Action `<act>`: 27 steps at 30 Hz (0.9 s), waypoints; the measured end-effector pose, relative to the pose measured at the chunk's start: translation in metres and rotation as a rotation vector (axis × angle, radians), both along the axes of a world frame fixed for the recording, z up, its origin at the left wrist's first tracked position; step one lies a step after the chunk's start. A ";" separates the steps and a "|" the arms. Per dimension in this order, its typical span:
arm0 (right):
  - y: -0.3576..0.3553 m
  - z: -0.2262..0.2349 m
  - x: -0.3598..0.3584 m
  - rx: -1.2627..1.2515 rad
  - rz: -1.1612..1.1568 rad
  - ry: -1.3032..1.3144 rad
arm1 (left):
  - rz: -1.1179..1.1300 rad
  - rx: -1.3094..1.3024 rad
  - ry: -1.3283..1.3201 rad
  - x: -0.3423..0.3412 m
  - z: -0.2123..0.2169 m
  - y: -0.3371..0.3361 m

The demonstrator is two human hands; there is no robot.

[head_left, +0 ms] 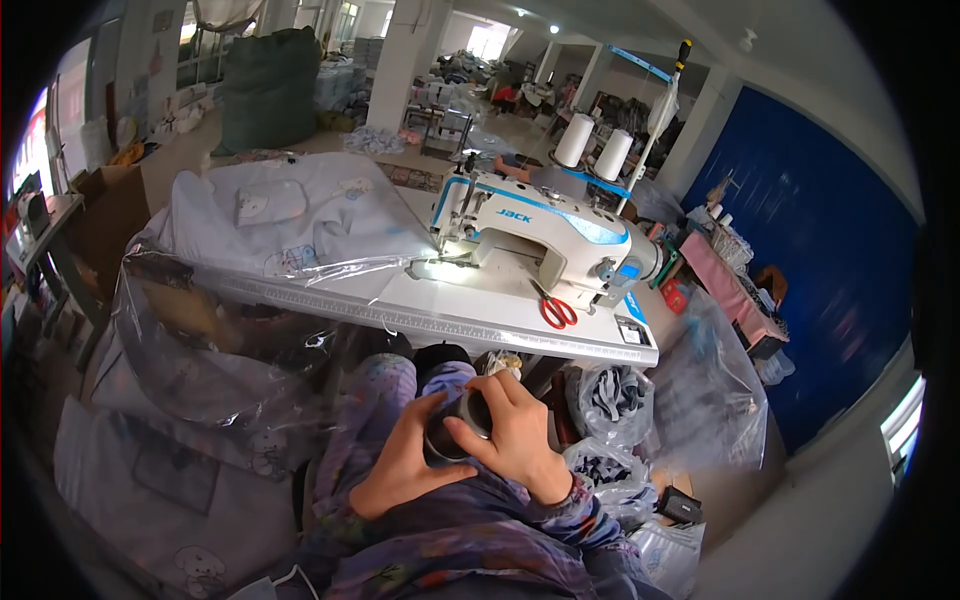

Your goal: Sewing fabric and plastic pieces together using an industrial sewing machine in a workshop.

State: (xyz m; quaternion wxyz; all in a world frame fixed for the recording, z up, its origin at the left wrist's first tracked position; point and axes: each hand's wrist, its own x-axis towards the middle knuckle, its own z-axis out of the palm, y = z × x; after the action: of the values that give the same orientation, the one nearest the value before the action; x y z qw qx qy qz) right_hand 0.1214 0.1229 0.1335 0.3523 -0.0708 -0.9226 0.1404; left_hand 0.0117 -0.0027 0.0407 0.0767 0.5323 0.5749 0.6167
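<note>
Head view: both hands clasped around a dark cylindrical roll (pixel 458 425) low at 6 o'clock, over the lap. Left hand (pixel 402 462) cupping its left side from below, fingers curled against it; right hand (pixel 518 435) wrapped over its top and right side, thumb pressed on the front.

Toward 12 o'clock, white surface (pixel 440 312) with a ruled strip along its near edge, carrying a white and blue sewing machine (pixel 540 235). Red-handled scissors (pixel 556 308) lying just beside the machine's base, near the surface's right end. Two white thread cones (pixel 592 147) upright behind the machine. Clear plastic sheet (pixel 215 345) draped off the surface's left edge at 9 o'clock, over white printed fabric (pixel 300 215). Clear bags of dark cloth scraps (pixel 610 400) crowding the floor at 3 o'clock, close to the right forearm. Large green sack (pixel 268 88) far back at 11 o'clock; blue wall (pixel 820 230) at 2 o'clock.
</note>
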 end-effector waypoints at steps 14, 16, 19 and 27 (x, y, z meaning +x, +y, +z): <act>-0.005 0.003 -0.006 0.188 0.221 -0.104 | -0.191 -0.098 -0.240 -0.006 0.009 -0.005; -0.001 0.007 -0.005 0.225 0.338 -0.141 | -0.318 -0.115 -0.291 -0.010 0.004 -0.006; 0.004 0.019 -0.004 0.235 0.513 -0.239 | -0.483 -0.085 -0.314 -0.014 -0.001 -0.005; 0.016 0.055 0.005 0.356 0.725 -0.534 | -0.236 -0.110 -0.199 -0.006 0.009 -0.003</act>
State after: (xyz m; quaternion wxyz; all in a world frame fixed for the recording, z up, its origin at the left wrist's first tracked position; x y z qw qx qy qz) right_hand 0.1262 0.1389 0.1881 0.0382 0.2829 -0.9558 0.0711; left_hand 0.0058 -0.0053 0.0494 0.2341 0.5276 0.5308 0.6206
